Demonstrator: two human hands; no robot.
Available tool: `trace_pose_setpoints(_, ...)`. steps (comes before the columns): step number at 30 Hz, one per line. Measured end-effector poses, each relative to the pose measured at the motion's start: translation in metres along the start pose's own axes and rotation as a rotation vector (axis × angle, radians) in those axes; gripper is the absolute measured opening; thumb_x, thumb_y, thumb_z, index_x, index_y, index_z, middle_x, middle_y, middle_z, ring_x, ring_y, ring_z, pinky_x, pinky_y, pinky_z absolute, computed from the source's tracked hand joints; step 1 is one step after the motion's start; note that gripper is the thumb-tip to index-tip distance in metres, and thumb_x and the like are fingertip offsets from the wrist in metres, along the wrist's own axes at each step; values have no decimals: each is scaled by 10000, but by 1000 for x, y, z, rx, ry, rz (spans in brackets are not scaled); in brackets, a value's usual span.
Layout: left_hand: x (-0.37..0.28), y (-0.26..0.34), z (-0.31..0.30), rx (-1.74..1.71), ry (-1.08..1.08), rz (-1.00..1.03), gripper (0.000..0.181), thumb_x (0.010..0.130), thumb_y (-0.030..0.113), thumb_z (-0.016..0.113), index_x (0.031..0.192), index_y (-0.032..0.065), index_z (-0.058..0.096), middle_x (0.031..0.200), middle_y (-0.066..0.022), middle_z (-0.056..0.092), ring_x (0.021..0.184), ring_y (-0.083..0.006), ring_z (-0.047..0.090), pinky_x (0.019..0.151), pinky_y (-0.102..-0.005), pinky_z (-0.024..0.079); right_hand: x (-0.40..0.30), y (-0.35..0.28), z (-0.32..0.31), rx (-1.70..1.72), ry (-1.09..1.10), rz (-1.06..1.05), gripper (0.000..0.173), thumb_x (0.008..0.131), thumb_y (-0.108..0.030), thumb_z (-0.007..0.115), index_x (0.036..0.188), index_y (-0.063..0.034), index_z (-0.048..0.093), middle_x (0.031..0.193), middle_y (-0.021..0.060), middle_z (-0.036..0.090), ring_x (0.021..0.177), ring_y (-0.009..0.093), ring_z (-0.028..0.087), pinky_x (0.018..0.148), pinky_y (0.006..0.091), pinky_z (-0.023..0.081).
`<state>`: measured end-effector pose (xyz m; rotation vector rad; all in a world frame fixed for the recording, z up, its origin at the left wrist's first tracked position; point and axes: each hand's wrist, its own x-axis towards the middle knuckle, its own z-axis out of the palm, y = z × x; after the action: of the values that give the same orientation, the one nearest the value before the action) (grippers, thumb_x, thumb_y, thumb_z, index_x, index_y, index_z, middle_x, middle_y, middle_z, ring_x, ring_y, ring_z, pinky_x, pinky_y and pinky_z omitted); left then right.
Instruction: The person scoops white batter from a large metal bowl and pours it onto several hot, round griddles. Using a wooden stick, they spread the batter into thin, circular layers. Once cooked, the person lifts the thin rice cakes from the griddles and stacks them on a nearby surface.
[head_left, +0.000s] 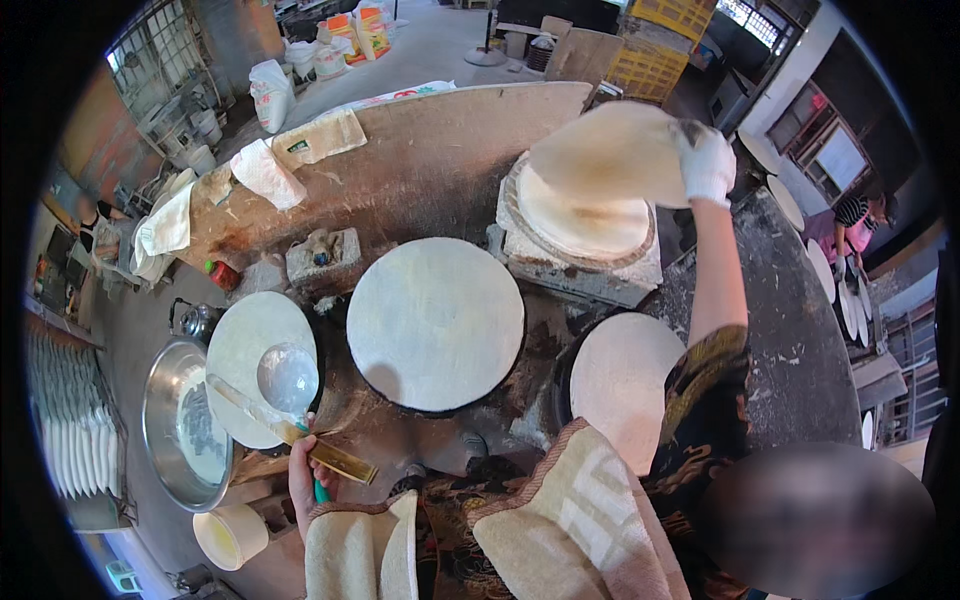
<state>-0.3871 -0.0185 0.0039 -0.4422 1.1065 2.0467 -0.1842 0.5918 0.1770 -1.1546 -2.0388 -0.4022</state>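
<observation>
My right hand, in a white knit glove, grips the edge of a thin round flatbread sheet, blurred and tilted above a stack of similar pale sheets on a round tray. In my bare left hand are a flat wooden spreader and the green handle of a round ladle. The ladle is over the left round griddle, coated pale. A middle griddle and a right griddle also bear pale round layers.
A metal basin of white batter stands at the left, above a yellowish bucket. A kettle and a red jar are near the left griddle. Behind stands a long board with cloths. Two people are farther off, left and right.
</observation>
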Motion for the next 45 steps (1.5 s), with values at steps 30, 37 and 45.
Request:
trace_pose_setpoints(30, 13, 14, 33, 149, 179, -63, 183, 854, 192, 560, 699, 124, 490, 432, 37, 391, 318, -68, 359, 296, -195, 297, -191, 9, 184, -573, -799, -296, 270, 838, -236, 552, 1075, -125, 620, 999, 94, 632, 902, 266, 588, 757, 413, 483)
trace_pose_setpoints(37, 24, 18, -33, 31, -7, 60, 216, 836, 134, 568, 653, 94, 460, 452, 27, 412, 313, -76, 387, 293, -205, 314, -264, -203, 128, 938, -1258, 315, 336, 870, -319, 592, 971, -6, 661, 791, 75, 666, 597, 166, 583, 553, 320, 483)
trace_pose_setpoints(45, 52, 77, -129, 321, 248, 265, 257, 820, 154, 609, 997, 33, 468, 551, 11, 463, 342, -72, 403, 299, -209, 335, -411, -529, -51, 906, -1862, -943, 439, 856, -318, 498, 1208, -56, 504, 1018, 237, 609, 977, 333, 597, 834, 404, 456)
